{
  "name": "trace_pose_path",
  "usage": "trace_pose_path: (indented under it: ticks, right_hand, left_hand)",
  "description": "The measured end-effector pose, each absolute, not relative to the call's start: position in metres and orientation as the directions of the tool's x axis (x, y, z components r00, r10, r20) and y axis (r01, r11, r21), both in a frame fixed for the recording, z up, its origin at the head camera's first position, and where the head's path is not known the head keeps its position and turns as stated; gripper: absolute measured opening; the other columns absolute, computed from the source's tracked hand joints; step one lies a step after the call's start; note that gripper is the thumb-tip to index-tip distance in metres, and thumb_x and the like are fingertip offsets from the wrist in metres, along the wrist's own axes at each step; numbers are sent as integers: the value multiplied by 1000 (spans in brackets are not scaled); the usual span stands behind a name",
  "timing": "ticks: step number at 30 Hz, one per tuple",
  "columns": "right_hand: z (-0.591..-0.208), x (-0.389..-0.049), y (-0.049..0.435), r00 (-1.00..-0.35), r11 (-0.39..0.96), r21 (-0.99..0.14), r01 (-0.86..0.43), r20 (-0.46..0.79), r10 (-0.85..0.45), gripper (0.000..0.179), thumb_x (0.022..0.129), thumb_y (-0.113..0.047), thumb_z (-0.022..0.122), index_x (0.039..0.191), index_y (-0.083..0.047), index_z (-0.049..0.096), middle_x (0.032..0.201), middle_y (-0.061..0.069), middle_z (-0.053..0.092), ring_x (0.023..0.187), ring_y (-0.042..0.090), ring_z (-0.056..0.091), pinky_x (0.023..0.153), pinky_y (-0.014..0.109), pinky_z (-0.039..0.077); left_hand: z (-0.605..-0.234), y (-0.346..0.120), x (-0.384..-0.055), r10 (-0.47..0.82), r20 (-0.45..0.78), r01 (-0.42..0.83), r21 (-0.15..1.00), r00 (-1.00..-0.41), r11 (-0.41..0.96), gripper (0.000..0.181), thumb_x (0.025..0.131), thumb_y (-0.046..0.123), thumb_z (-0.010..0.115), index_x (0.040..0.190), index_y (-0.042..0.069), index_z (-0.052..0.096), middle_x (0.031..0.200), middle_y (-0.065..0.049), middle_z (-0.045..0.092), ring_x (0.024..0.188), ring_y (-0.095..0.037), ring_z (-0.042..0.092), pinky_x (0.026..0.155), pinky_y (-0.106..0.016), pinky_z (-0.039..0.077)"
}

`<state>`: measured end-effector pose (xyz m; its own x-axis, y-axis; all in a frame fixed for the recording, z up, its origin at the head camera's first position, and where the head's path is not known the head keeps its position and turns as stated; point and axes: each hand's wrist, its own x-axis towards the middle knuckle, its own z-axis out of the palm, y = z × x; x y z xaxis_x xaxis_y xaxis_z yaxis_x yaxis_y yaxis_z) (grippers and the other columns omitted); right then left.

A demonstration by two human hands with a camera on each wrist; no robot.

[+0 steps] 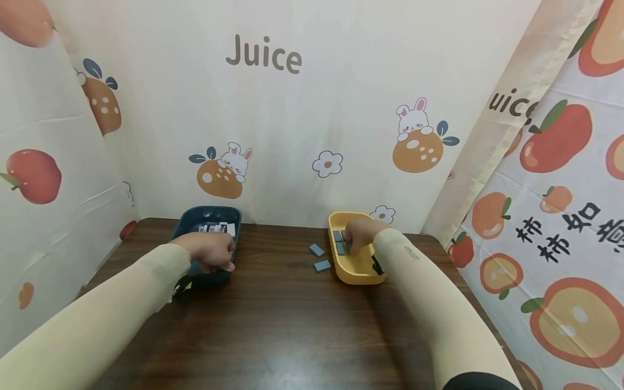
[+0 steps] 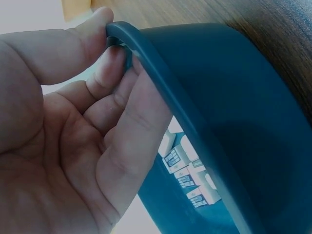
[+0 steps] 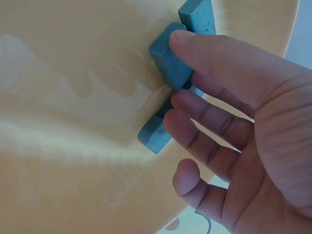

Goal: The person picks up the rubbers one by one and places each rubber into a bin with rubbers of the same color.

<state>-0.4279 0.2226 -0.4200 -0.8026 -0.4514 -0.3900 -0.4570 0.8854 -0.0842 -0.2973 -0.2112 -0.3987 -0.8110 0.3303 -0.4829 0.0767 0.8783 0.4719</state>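
Note:
At the left of the table, my left hand (image 1: 209, 251) grips the rim of a dark blue bin (image 2: 224, 87), thumb outside and fingers curled over the inside. Small white printed boxes (image 2: 187, 178) lie in that bin. My right hand (image 1: 363, 233) reaches into a yellow bin (image 1: 358, 277) and pinches a small blue block (image 3: 168, 56) between thumb and fingers. Close by in the yellow bin are more blue blocks, one above the thumb (image 3: 199, 18) and another lower down (image 3: 155, 135).
Between the bins, beside the yellow one, two loose blue blocks lie on the brown table (image 1: 273, 314): one farther back (image 1: 317, 249), one nearer (image 1: 322, 266). A fruit-printed curtain (image 1: 292, 119) hangs behind the table and at both sides.

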Motion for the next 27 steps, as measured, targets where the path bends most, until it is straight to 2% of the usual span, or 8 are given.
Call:
trace_pose_path:
  ticks: [1, 3, 7, 8, 10, 14, 20, 27]
  right_hand:
    - [-418, -427, 222, -811, 891, -80, -447, -384, -442, 34, 88, -13, 94, 75, -19, 63, 74, -7, 53, 70, 12, 44, 69, 35, 43]
    - [-413, -423, 219, -833, 909, -69, -412, -375, -406, 31, 95, -16, 89, 77, -14, 64, 73, -3, 55, 68, 14, 46, 88, 46, 55]
    - [-396, -412, 207, -868, 913, -51, -405, -291, -401, 14, 105, -25, 81, 105, -10, 82, 97, 2, 78, 84, 18, 67, 114, 70, 54]
    - [-391, -408, 201, -871, 911, -52, -409, -276, -407, 17, 105, -24, 79, 109, -8, 83, 101, 6, 80, 87, 22, 70, 114, 69, 55]
    - [-384, -402, 189, -867, 894, -53, -444, -225, -444, 19, 105, -23, 79, 119, -10, 84, 111, 5, 82, 97, 23, 74, 102, 54, 63]
    - [-376, -389, 161, -826, 843, -52, -535, -178, -535, 14, 103, -18, 82, 115, -12, 84, 109, 2, 81, 99, 21, 73, 96, 43, 64]
    - [-385, -384, 127, -691, 702, 27, -712, -203, -694, 15, 100, -8, 83, 113, -14, 86, 102, -1, 82, 87, 18, 70, 85, 35, 65]
    - [-399, -397, 109, -673, 688, 80, -722, -316, -669, 21, 93, -3, 90, 110, -15, 86, 87, -6, 74, 79, 18, 60, 75, 33, 57]
  left_hand:
    - [-399, -211, -297, 331, -482, 78, 473, -811, 878, 14, 108, 17, 76, 100, 7, 71, 100, -11, 69, 92, -27, 69, 82, -41, 69]
    - [-399, -211, -297, 333, -483, 78, 475, -810, 877, 15, 108, 17, 76, 99, 7, 70, 100, -11, 69, 93, -27, 68, 82, -41, 69]
    - [-399, -211, -297, 334, -486, 75, 477, -808, 876, 15, 108, 18, 76, 101, 7, 69, 102, -12, 69, 94, -27, 69, 83, -41, 69]
    - [-399, -211, -297, 335, -487, 75, 477, -807, 875, 15, 108, 18, 76, 101, 7, 70, 103, -12, 69, 94, -27, 69, 83, -42, 70]
    - [-399, -212, -298, 333, -490, 72, 477, -806, 876, 14, 108, 18, 76, 102, 7, 70, 104, -12, 70, 95, -27, 70, 83, -42, 70]
    - [-400, -214, -298, 335, -495, 70, 479, -802, 875, 14, 108, 18, 76, 103, 7, 70, 104, -12, 70, 95, -28, 70, 84, -42, 70]
    - [-401, -215, -298, 340, -501, 67, 485, -796, 872, 14, 108, 18, 76, 104, 6, 70, 105, -13, 70, 95, -28, 70, 84, -42, 70]
    - [-399, -213, -299, 331, -495, 58, 487, -804, 871, 21, 108, 18, 76, 121, 3, 69, 113, -14, 70, 98, -29, 70, 85, -43, 70]
